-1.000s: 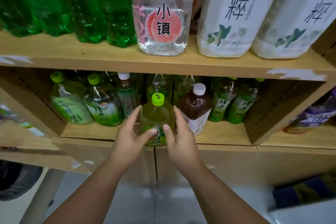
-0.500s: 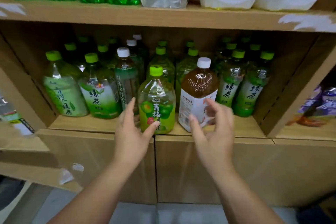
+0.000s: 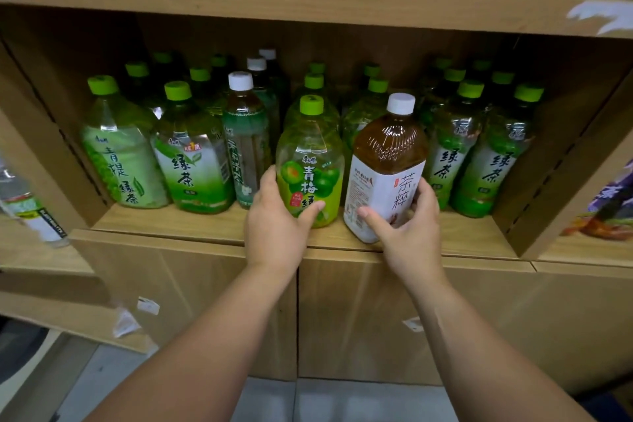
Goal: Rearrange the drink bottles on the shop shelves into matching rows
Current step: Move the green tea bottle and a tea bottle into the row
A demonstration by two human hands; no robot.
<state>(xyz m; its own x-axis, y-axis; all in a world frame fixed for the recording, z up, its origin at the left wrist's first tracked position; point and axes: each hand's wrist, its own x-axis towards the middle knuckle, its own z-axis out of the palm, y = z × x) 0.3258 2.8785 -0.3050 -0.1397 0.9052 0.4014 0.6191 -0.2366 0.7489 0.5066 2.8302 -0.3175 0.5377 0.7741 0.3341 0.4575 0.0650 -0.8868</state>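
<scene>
Gripping green bottle [image 3: 310, 161] with left hand [image 3: 274, 226], brown bottle [image 3: 390, 147] with right hand [image 3: 407, 226], both at shelf [image 3: 205, 223] front edge; probably full, heavy, slick, so best held low round the label.

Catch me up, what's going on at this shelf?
A person is sorting drink bottles on a wooden shelf. The left hand grips a green-capped plum tea bottle. The right hand grips a brown tea bottle with a white cap. The two stand side by side at the shelf's front edge. The brown one is the odd one out in front of rows of green tea bottles.
</scene>
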